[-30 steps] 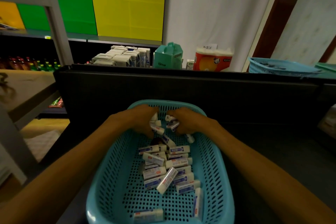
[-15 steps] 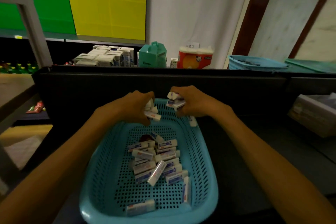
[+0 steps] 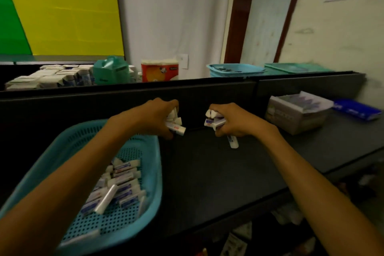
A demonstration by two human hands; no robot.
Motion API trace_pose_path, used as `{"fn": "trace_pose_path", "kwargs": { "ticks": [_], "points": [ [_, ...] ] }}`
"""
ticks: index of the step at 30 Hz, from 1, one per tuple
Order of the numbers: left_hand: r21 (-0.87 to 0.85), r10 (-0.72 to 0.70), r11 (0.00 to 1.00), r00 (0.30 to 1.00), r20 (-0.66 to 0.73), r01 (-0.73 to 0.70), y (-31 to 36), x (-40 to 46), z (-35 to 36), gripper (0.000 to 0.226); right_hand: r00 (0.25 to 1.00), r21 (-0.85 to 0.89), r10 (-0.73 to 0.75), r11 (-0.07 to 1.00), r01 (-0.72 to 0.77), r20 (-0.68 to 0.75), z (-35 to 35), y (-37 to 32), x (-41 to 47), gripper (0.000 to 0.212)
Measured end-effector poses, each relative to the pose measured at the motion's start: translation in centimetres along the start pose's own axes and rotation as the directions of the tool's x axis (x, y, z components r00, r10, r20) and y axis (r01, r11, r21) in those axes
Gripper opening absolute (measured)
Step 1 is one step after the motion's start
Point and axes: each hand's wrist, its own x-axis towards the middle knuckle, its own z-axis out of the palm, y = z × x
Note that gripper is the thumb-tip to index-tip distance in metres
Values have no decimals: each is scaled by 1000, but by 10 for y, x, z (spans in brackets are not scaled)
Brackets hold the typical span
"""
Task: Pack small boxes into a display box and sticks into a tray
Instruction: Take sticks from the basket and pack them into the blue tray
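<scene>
Hands full, both of them: the left hand [image 3: 154,117] grips a bunch of small white boxes [image 3: 174,120] at the far rim of the blue basket [image 3: 154,172], fingers curled tight around them. The right hand [image 3: 230,119] holds its own clutch of boxes [image 3: 214,120] above the dark surface [image 3: 207,172], one poking out below the fist. More boxes lie heaped in the basket. A grey display box [image 3: 297,114] sits farther right on the surface.
</scene>
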Motion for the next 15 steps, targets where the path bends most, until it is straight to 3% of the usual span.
{"fn": "trace_pose_path", "kwargs": {
  "ticks": [6,15],
  "points": [
    [-47,22,999,999,34,-21,98,48,29,62,997,-49,81,996,-80,12,-28,88,-66,46],
    [-90,172,982,984,50,-167,250,126,92,63,969,-6,246,969,-246,-15,-71,225,-174,39]
  ]
}}
